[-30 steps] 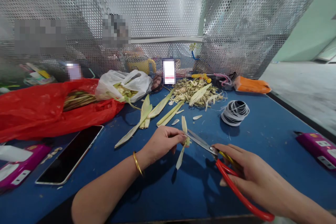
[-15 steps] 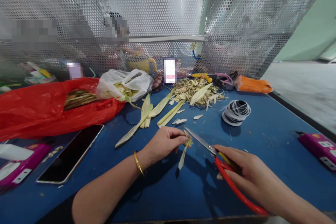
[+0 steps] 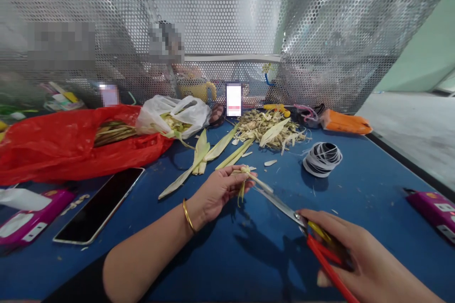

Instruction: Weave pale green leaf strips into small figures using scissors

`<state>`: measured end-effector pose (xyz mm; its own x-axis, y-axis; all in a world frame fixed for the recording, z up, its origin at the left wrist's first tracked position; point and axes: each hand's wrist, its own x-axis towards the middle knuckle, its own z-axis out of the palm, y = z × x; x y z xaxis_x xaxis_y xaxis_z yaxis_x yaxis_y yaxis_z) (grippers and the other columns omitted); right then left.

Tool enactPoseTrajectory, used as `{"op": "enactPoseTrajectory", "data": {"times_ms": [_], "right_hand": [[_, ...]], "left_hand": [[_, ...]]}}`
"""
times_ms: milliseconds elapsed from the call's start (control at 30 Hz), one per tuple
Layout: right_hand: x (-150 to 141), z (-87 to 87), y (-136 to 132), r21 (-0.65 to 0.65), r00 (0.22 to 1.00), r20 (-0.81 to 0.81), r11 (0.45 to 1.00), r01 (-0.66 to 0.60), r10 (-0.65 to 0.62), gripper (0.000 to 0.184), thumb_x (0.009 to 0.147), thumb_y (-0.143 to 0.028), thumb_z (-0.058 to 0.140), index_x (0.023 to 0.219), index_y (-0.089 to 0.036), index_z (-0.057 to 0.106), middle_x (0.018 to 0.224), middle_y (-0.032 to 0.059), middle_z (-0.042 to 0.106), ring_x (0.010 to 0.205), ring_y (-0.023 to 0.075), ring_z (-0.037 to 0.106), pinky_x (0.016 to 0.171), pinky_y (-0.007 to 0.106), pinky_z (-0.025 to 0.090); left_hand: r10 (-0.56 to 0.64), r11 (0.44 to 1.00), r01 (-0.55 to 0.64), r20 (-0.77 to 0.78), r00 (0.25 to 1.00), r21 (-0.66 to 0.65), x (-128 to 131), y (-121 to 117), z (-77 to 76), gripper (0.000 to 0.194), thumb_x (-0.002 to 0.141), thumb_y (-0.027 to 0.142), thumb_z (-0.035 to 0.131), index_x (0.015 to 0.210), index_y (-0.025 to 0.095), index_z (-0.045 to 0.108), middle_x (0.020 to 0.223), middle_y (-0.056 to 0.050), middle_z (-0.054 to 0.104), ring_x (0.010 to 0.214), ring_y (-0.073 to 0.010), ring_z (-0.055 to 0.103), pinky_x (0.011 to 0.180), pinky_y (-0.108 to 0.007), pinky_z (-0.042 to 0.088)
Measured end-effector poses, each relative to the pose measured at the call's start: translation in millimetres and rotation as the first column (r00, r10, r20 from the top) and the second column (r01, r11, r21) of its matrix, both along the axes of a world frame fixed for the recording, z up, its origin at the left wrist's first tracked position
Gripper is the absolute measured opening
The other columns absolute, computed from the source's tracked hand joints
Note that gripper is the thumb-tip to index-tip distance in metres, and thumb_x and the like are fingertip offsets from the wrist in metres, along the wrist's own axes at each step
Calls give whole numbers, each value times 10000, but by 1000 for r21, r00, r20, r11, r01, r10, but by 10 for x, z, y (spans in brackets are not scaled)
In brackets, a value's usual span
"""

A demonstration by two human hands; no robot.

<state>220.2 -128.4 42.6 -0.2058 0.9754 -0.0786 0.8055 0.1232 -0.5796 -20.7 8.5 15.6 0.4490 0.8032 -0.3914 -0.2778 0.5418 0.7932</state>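
Between the thumb and fingers of my left hand point(image 3: 222, 188) is a small piece of dry corn husk point(image 3: 245, 170), with a pale strip sticking out to the right and thin ends hanging down. My right hand point(image 3: 350, 251) grips scissors point(image 3: 284, 210) with red and yellow handles. Their blades point up and left and lie alongside the pale strip, close to my left fingertips; whether they touch it I cannot tell. Beyond my left hand lie longer husk leaves point(image 3: 199, 156) and a heap of husk scraps point(image 3: 268, 128).
To the right stands a spool of white thread point(image 3: 322, 159). A dark-screened phone point(image 3: 101, 206), a red plastic bag point(image 3: 53, 144) and a white bag point(image 3: 174, 113) lie left. An orange packet point(image 3: 346, 122) and a perforated metal screen point(image 3: 213, 9) are at the back. Purple packs flank both sides.
My left hand has turned, so the husk strip that hung down points right. My right hand has moved right and nearer to me with the scissors. The view has shifted slightly.
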Motion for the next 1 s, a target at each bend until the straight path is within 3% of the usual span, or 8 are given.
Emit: {"op": "enactPoseTrajectory", "data": {"times_ms": [167, 367, 767, 1000], "right_hand": [[-58, 18, -14, -2, 998, 41, 999, -41, 41, 639, 693, -276, 735, 1304, -341, 558, 1151, 27, 687, 943, 236, 687, 784, 272, 577], [-109, -81, 30, 125, 989, 119, 990, 69, -84, 570, 760, -377, 675, 1308, -275, 551, 1170, 65, 678, 983, 248, 682, 806, 305, 577], [-86, -82, 35, 179, 996, 75, 983, 38, -52, 497, 854, -353, 577, 1340, -257, 537, 1173, 108, 660, 1003, 262, 672, 816, 339, 576], [-52, -118, 19, 183, 997, 73, 983, 2, -16, 494, 886, -365, 534, 1363, -238, 516, 1139, 106, 666, 972, 237, 676, 798, 302, 577]], "left_hand": [[83, 996, -80, 85, 993, -38, 10, -2, -2, 134, 765, 100, 702, 854, 138, 609, 822, -57, 723, 703, -125, 698, 705, -208, 559], [48, 998, -44, 98, 994, -41, 16, -34, -3, 186, 747, 101, 718, 881, 136, 594, 873, -73, 729, 743, -147, 709, 692, -222, 563], [13, 999, -9, 84, 996, -48, 27, -88, 68, 295, 677, 108, 768, 882, 151, 560, 791, -44, 725, 664, -135, 699, 653, -220, 546], [16, 999, -12, 82, 996, -49, 34, -80, 50, 295, 677, 105, 759, 890, 157, 561, 803, -45, 729, 665, -137, 697, 664, -228, 541]]}}
